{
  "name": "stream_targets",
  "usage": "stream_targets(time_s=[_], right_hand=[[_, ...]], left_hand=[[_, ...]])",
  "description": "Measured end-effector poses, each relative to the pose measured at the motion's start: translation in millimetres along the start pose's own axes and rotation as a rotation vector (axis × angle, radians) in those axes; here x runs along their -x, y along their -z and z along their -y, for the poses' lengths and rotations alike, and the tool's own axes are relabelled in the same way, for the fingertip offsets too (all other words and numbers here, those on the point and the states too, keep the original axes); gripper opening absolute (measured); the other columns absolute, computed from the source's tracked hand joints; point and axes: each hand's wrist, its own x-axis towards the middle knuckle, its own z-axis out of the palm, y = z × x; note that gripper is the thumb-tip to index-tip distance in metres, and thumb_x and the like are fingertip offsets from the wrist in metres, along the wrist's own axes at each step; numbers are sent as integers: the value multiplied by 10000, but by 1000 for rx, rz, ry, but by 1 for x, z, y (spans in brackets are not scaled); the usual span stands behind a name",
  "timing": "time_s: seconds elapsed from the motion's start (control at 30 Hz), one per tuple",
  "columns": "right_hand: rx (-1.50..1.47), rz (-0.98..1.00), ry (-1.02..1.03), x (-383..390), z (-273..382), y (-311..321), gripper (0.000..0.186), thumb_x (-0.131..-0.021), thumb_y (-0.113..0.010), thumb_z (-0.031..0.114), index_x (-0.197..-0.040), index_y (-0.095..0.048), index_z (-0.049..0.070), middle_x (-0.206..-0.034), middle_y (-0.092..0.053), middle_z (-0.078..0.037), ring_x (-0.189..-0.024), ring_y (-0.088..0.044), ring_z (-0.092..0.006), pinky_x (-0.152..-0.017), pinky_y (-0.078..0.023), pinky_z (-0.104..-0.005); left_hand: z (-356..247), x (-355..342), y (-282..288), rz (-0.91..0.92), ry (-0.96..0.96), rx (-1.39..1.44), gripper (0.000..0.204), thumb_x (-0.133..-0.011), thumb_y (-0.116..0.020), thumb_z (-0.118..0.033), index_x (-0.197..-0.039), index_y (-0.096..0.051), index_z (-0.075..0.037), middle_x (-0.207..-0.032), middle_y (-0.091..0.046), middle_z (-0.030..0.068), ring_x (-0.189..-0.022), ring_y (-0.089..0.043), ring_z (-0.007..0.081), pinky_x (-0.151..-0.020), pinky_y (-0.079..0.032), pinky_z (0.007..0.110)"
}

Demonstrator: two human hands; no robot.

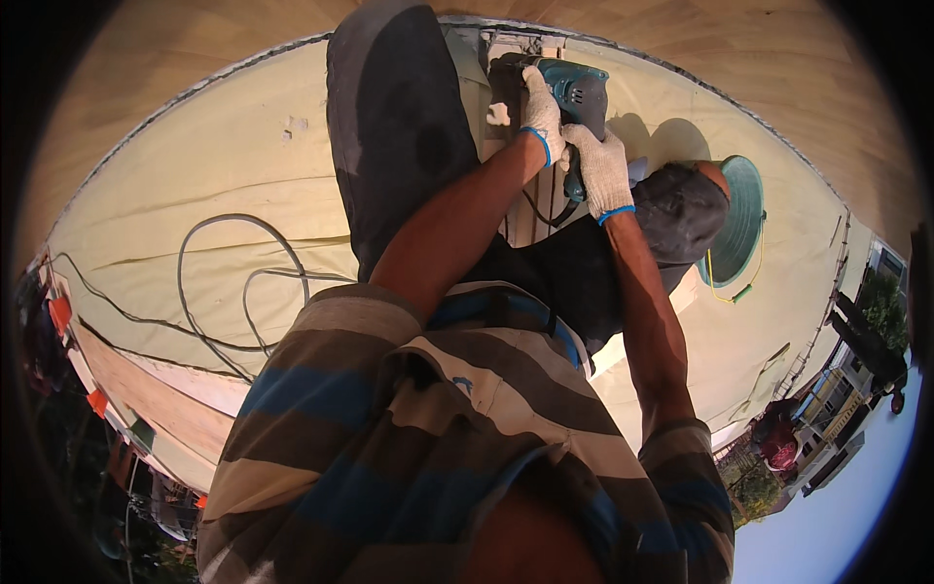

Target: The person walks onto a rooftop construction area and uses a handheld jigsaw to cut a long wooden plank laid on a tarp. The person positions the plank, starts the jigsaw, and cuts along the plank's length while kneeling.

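Note:
A teal and dark-grey power drill [577,84] lies sideways, its front end at a narrow strip [538,222] with exposed wood in the pale-yellow sheet surface. My left hand [541,115], in a knitted glove with blue cuff, grips the drill near its front. My right hand [602,167], gloved the same way, is closed round the handle, from which a black cord curves down. A small pale scrap [498,114] sits just left of the drill. What the drill's tip touches is hard to make out.
My dark-trousered legs [389,136] straddle the strip. A green bucket [735,229] with a yellow handle stands beside my right knee. Grey cable loops [219,219] lie at left. A wooden surface [632,29] borders the sheet's far edge. Dark shapes and greenery [880,311] show beyond the right edge.

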Motion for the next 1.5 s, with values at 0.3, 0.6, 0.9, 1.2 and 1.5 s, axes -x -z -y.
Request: stream_targets(time_s=[0.3,0.6,0.9,1.2,1.5], right_hand=[[136,35,25,-6,-2,-5,299,-879,-746,262,-838,-688,-29,-677,-636,-44,-579,-578,-121,-541,-439,-288],[165,47,76,5,3,-6,282,-880,-719,229,-854,-691,-51,-692,-626,-23,-616,-546,-82,-549,-427,-288],[173,71,66,0,-6,-1,265,-885,-727,227,-918,-690,-33,-715,-612,-2,-645,-541,-76,-579,-432,-279],[122,49,16,10,-29,-3,272,-912,-736,227,-1024,-686,-15,-781,-658,-28,-675,-595,-103,-619,-475,-281],[239,-16,214,-2,-45,-5,264,-906,-713,222,-995,-688,-25,-776,-660,-47,-703,-613,-115,-647,-495,-304]], left_hand=[[-9,13,-3,-50,24,28,1002,-881,-299,-953,-1397,-612,-154,-1313,-683,143,-1163,-637,363,-998,-516,546],[-8,14,5,117,-38,98,993,-879,-267,-959,-1311,-661,-156,-1252,-696,112,-1092,-660,308,-954,-553,499],[-8,9,11,147,-86,161,996,-929,-167,-909,-1331,-643,-132,-1241,-702,129,-1146,-658,309,-1013,-540,497],[6,-28,36,72,-30,230,986,-943,-134,-895,-1394,-612,-161,-1345,-676,124,-1198,-639,365,-1067,-488,569],[12,-48,44,99,-128,270,993,-957,-117,-879,-1393,-610,-136,-1313,-679,131,-1178,-644,348,-1041,-513,545]])
